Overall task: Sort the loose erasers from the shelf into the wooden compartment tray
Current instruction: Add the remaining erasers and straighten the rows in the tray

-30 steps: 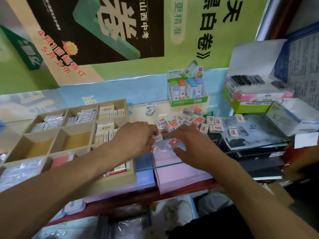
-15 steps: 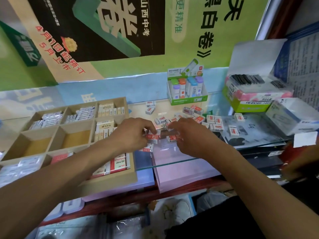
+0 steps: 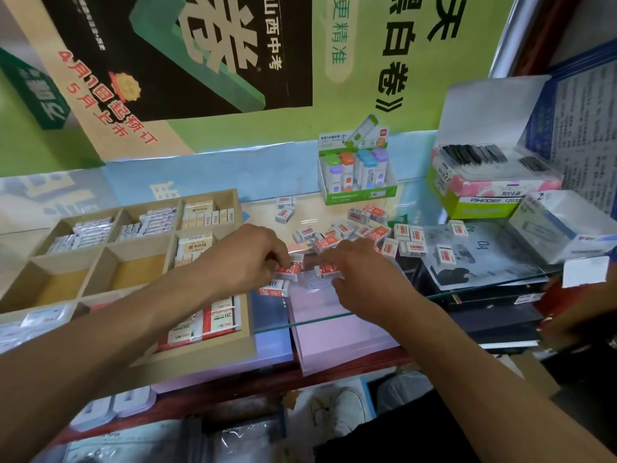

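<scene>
Several loose white-and-red erasers lie scattered on the glass shelf. My left hand pinches a red-and-white eraser just right of the wooden compartment tray. Another eraser lies under it by the tray's edge. My right hand curls its fingers round an eraser close beside the left hand. The tray's near right compartment holds red 2B erasers; its back compartments hold white ones, and two middle ones show bare wood.
A green display box of capped erasers stands at the back of the shelf. Stacked boxes and a white box crowd the right. Pink and blue pads lie under the glass.
Both hands have gathered erasers near the shelf's front. My left hand has taken up a red-and-white eraser, and the right hand has shifted slightly back and right.
</scene>
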A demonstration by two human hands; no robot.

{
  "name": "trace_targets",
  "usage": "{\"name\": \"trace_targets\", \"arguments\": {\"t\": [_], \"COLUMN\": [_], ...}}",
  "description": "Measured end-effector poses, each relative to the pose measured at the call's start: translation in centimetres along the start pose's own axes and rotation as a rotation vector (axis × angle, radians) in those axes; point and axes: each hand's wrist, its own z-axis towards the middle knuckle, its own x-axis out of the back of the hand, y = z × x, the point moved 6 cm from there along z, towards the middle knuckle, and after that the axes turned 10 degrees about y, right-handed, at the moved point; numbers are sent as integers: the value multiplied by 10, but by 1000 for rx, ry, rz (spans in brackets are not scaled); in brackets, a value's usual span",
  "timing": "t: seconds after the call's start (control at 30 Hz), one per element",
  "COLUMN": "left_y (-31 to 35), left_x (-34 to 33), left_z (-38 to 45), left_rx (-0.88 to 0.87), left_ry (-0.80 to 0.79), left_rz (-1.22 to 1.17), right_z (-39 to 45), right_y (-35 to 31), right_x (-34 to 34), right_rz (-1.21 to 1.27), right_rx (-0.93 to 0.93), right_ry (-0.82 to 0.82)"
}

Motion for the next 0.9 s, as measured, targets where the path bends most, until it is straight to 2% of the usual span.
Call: {"name": "trace_targets", "arguments": {"t": [0.47,0.6,0.7,0.77,0.83,0.9], "left_y": [7,3,-10,-21,-28,-39], "left_x": [-4,6,23,34,43,51], "left_z": [-1,-7,-23,-38,-52,-65], "left_rx": [23,14,109,179,222,270], "left_ry": [-22,117,303,400,426,398], "left_rz": [23,-55,-313,-470,-553,-537], "right_z": [2,8,10,12,14,20], "right_y": [-1,-1,-5,-12,-22,-36], "right_x": [-2,4,10,6,0,-6], "right_rz": [17,176,384,534,616,663], "right_rx": [-42,-133,-211,-260,-284,-283], "right_ry": [1,62,125,106,64,19]}}
